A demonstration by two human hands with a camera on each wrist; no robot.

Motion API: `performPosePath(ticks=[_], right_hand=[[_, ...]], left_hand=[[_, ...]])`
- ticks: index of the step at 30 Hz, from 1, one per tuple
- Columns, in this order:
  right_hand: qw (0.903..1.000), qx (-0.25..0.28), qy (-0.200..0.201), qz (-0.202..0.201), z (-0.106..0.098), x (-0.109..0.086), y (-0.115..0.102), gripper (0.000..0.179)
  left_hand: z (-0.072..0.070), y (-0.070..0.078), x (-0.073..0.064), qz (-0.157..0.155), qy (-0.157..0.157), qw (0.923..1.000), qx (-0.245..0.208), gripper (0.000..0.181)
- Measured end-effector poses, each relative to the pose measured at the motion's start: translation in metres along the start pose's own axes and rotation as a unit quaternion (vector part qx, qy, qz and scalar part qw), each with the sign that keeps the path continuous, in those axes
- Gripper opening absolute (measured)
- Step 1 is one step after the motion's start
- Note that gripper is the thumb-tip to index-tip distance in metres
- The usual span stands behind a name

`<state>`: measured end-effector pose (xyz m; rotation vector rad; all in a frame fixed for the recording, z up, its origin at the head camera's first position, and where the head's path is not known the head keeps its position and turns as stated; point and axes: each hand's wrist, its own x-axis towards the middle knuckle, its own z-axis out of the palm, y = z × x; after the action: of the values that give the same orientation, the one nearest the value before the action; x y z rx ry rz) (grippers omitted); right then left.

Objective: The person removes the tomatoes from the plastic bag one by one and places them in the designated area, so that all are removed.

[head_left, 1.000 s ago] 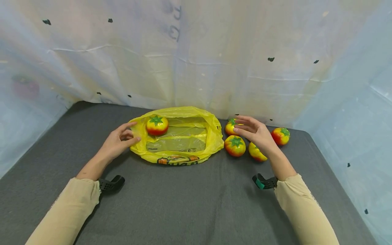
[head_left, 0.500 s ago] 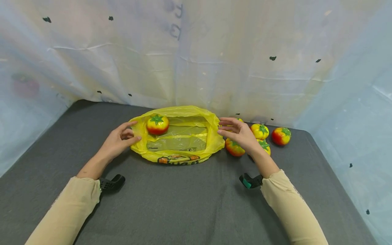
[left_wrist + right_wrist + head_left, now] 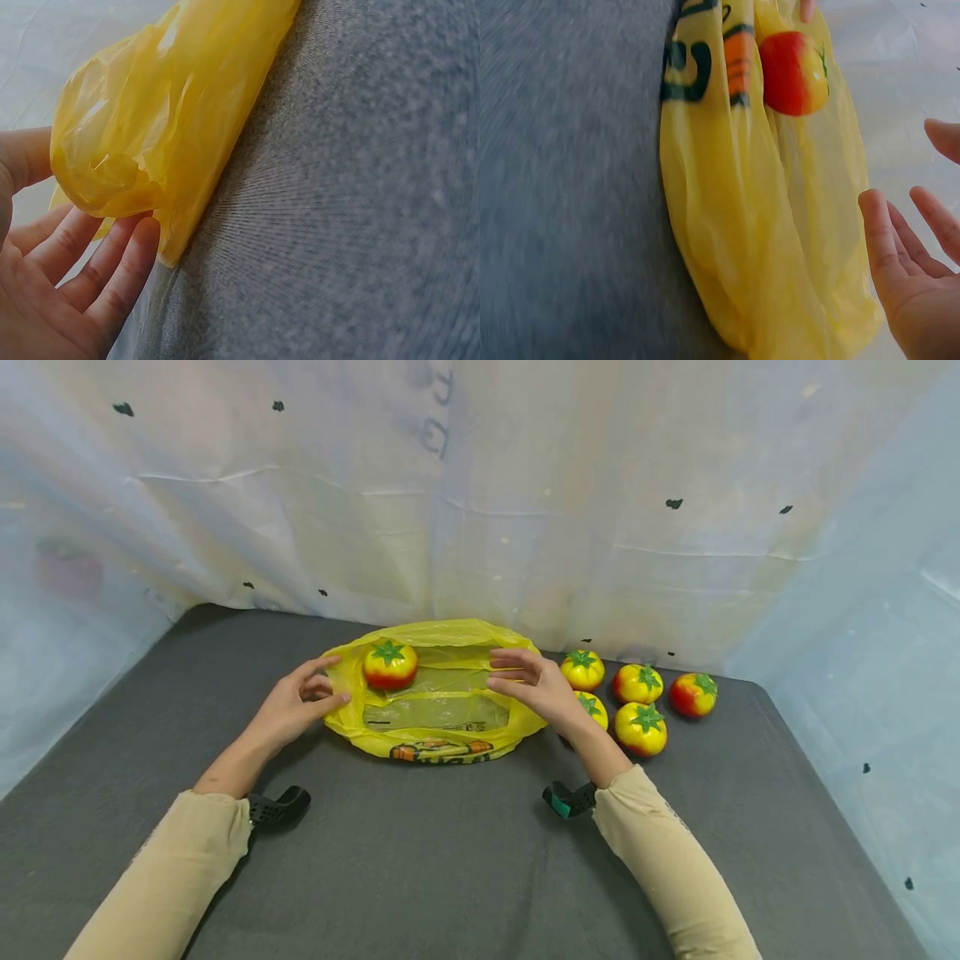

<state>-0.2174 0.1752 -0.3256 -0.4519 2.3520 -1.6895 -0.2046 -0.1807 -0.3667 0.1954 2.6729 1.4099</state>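
A yellow plastic bag [image 3: 435, 747] lies on the table with its mouth spread wide. One red-and-yellow toy tomato [image 3: 390, 670] with a green leafy top sits in the bag's left part. At the left rim, my left hand [image 3: 294, 700] holds the plastic loosely; in the left wrist view its fingers [image 3: 120, 274] touch the outside while another digit passes behind the film. My right hand [image 3: 536, 687] hovers over the bag's right side, fingers apart and holding nothing. Several more toy tomatoes [image 3: 641, 729] stand right of the bag, one partly hidden by my right hand.
The dark grey table [image 3: 420, 860] meets a pale hanging sheet [image 3: 487, 527] just behind the bag. More sheeting encloses the left and right sides. Black straps [image 3: 277, 807] are on both wrists.
My right hand has swept left from above the toy tomatoes to over the bag's right side, uncovering most of them. My left hand and the bag have stayed in place.
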Motion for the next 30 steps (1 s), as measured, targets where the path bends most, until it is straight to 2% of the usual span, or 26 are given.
performPosePath(ticks=[14, 22, 30], right_hand=[[0.9998, 0.015, 0.012, 0.007, 0.040, 0.019, 0.002, 0.043], [0.9993, 0.027, 0.021, 0.017, 0.055, 0.028, 0.002, 0.045], [0.9978, 0.009, 0.043, 0.050, 0.077, 0.042, 0.006, 0.048]], left_hand=[[0.000, 0.002, -0.001, 0.001, -0.001, 1.0000, -0.005, 0.068], [0.000, -0.001, -0.001, 0.000, -0.001, 1.0000, -0.007, 0.068], [-0.001, 0.000, 0.000, 0.003, -0.001, 1.0000, -0.009, 0.067]])
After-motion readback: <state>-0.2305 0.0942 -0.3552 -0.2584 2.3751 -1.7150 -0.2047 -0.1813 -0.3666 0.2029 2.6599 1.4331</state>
